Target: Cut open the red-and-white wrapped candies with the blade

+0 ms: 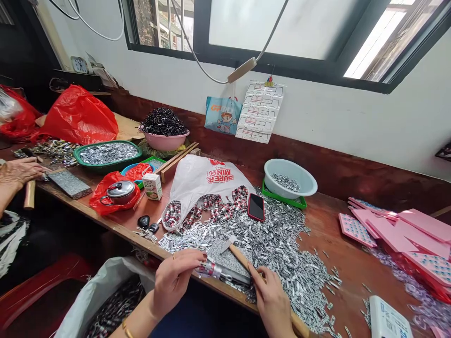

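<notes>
My left hand (176,278), fingers pinched together, grips red-and-silver ring pieces (210,269) at the near end of a dark rod (235,276). My right hand (273,295) is closed around the wooden handle of a small hammer (239,256). The rod's other end meets my right fingers; whether they also grip it, I cannot tell. Behind the rod the hammer's metal head rests over a grey block (222,253). A large spread of small silver metal pieces (278,239) surrounds both hands.
A white plastic bag (200,176) spills red-and-black pieces. Nearby are a phone (256,207), keys (150,234), a pale basin (306,180), pink cards (416,230) and a white device (387,319). A sack (102,281) stands below the table edge. Another person's hand (21,171) is at far left.
</notes>
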Action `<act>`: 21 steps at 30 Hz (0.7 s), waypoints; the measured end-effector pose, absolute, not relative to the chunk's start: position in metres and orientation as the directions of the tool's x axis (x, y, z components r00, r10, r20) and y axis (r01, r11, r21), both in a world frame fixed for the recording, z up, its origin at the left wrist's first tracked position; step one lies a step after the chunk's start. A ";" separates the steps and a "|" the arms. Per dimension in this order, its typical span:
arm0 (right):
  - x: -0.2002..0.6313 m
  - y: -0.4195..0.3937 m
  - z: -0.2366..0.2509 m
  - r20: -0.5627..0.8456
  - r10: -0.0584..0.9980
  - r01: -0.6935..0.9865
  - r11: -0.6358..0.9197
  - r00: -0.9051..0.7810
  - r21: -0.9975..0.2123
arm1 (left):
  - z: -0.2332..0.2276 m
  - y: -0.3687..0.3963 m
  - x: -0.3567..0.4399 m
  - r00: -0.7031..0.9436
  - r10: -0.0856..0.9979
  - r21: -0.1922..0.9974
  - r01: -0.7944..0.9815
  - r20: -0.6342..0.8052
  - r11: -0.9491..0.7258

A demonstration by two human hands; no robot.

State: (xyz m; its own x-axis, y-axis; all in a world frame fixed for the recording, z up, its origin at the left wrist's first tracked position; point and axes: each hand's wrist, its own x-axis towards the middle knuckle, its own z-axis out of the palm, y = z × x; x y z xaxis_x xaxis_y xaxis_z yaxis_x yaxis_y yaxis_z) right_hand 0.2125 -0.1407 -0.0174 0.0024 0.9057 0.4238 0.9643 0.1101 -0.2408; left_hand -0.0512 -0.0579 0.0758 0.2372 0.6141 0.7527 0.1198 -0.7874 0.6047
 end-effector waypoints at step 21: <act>0.142 -0.102 -0.021 0.611 0.790 0.827 0.369 -0.040 -0.424 | 0.083 -0.074 -0.078 0.105 0.884 0.848 -0.253 -0.455 0.466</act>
